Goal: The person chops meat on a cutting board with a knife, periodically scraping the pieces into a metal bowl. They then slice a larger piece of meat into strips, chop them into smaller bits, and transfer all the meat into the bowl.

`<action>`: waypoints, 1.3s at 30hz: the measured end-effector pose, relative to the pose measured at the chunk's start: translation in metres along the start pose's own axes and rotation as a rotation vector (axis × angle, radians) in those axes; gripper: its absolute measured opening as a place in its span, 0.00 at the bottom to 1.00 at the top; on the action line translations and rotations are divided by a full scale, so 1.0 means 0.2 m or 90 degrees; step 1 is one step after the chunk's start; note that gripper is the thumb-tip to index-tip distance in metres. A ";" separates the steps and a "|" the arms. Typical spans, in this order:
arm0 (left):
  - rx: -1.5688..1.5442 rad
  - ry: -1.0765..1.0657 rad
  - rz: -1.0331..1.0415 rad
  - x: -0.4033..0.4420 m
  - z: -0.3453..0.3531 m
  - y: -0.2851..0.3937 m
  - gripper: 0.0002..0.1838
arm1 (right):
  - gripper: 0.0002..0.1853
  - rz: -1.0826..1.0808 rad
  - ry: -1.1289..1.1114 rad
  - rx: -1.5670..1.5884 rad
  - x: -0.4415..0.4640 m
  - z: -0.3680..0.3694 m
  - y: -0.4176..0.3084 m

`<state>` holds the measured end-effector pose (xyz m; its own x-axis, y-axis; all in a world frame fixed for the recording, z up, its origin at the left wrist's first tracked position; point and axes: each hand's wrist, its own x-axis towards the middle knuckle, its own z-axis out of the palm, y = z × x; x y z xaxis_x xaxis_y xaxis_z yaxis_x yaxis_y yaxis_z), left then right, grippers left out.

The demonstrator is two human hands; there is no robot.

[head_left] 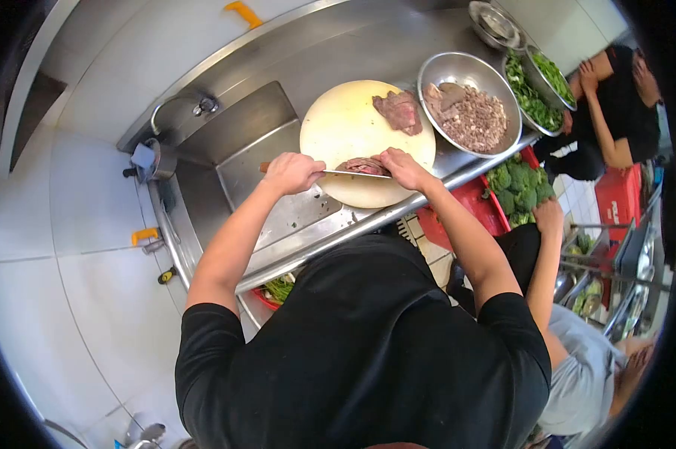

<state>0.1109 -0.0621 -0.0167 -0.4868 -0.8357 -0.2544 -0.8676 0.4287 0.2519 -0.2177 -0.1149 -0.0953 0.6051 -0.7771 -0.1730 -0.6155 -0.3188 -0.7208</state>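
- On the metal counter [319,46], a round, pale cutting board [336,123] lies partly over the sink [240,127].
- The left hand [293,173] has its fingers curled closed around the knife [356,173]; the end of the handle shows beyond the fist, and the blade points toward the right hand [404,168].
- The right hand has its fingers bent at the sliced meat [359,165], near the blade's tip; whether they pinch it or only press on it, I cannot tell.
- The sliced meat is on the board, just beside the blade, between the two hands.
- A larger piece of meat [399,112] lies flat near the board's edge, apart from the knife.
- Right beside the board stands a steel bowl [469,66] of chopped meat [476,120], with bowls of cut greens [528,93] beyond it.
- Below the counter, a red crate [474,203] sits by heads of broccoli [519,185]; a co-worker's hand [549,217] is at their edge.
- Another person [622,105] in dark clothes is near the greens.
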 end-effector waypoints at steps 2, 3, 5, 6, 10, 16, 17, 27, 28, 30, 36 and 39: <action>-0.019 0.010 0.032 -0.03 -0.01 -0.03 0.09 | 0.33 -0.014 0.121 0.023 -0.05 -0.02 -0.02; -0.041 0.020 0.050 -0.05 -0.01 -0.06 0.09 | 0.31 -0.030 0.203 0.036 -0.08 -0.04 -0.03; -0.084 0.051 0.061 -0.09 -0.01 -0.13 0.10 | 0.29 -0.007 0.322 0.029 -0.09 -0.05 -0.02; -0.105 0.074 0.055 -0.10 0.00 -0.17 0.11 | 0.27 0.034 0.359 0.010 -0.10 -0.04 0.03; -0.172 0.143 -0.062 -0.12 -0.02 -0.16 0.12 | 0.33 0.106 0.289 -0.097 -0.17 0.04 0.06; -0.319 0.211 -0.251 -0.12 -0.03 0.01 0.14 | 0.46 -0.201 0.247 -0.308 -0.04 0.10 -0.17; -0.338 0.223 -0.263 -0.10 0.01 0.01 0.14 | 0.46 -0.200 0.201 -0.301 0.01 0.12 -0.18; -0.886 0.253 -0.423 -0.13 0.15 0.31 0.12 | 0.21 0.009 0.176 0.520 0.23 0.20 -0.27; -0.915 0.245 -0.429 -0.12 0.16 0.33 0.12 | 0.18 0.028 0.087 0.640 0.28 0.15 -0.24; -0.900 0.298 -0.456 -0.11 0.18 0.38 0.11 | 0.06 0.013 0.036 0.693 0.35 0.07 -0.20; -0.777 0.440 -0.553 -0.23 0.18 0.43 0.13 | 0.25 -0.161 0.032 -0.004 0.29 -0.15 -0.12; -0.420 0.336 -0.598 -0.29 0.29 0.37 0.16 | 0.36 -0.245 -0.030 -0.202 0.21 -0.01 -0.14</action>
<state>0.0682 0.0382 -0.0372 0.5197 -0.8249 -0.2225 -0.5670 -0.5278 0.6323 -0.1751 -0.1390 -0.0812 0.8363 -0.5474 0.0295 -0.4619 -0.7326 -0.4999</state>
